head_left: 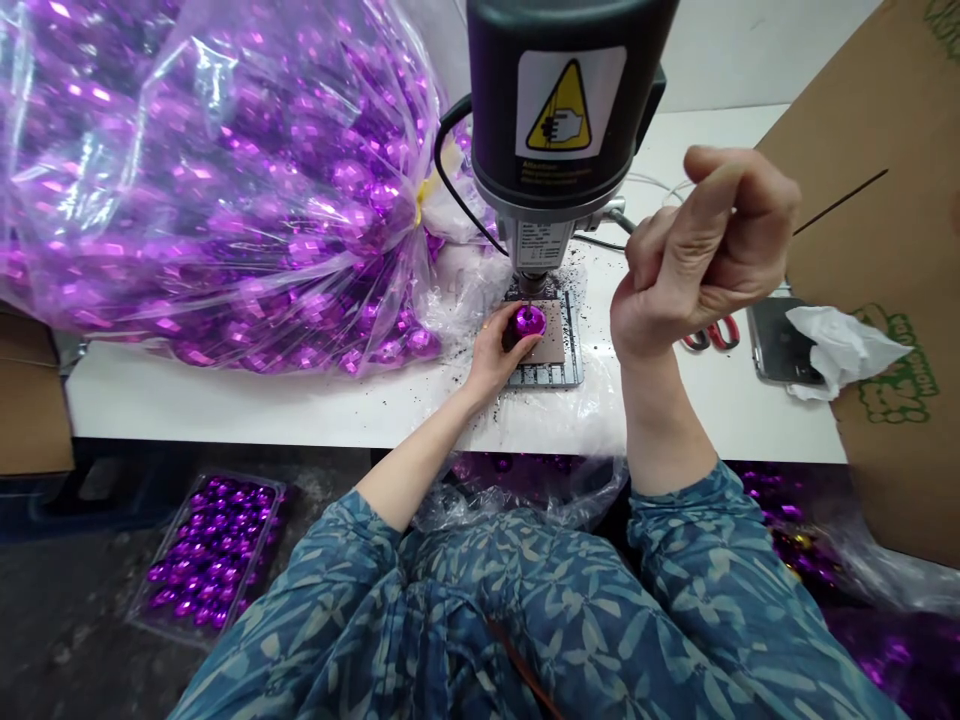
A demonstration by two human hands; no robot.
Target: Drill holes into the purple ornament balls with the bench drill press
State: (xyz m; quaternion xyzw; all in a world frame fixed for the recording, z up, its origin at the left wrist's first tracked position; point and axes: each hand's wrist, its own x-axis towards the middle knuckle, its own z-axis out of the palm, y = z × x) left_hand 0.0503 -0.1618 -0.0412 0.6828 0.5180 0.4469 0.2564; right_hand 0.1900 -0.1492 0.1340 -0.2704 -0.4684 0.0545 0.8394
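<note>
On the small base plate (pixel 572 350) of a bench drill press (pixel 570 120), my left hand (pixel 495 352) pinches a shiny purple ball (pixel 531 320). The ball sits on a brown pad (pixel 553 345), right below the drill's chuck (pixel 533 283); whether the bit touches it is hard to see. My right hand (pixel 705 255) is raised to the right of the motor housing, its fingers curled closed. A metal rod (pixel 621 219) runs from the machine's side to behind this hand, which appears closed on that lever; the grip itself is mostly hidden.
A large clear bag (pixel 225 200) of purple balls fills the table's left. Dark shavings litter the white table (pixel 360 415). Red-handled scissors (pixel 724 333), a phone (pixel 780 345), crumpled tissue (pixel 847 345) and a cardboard box (pixel 892 250) are right. A tray (pixel 281 500) of purple pieces lies lower left.
</note>
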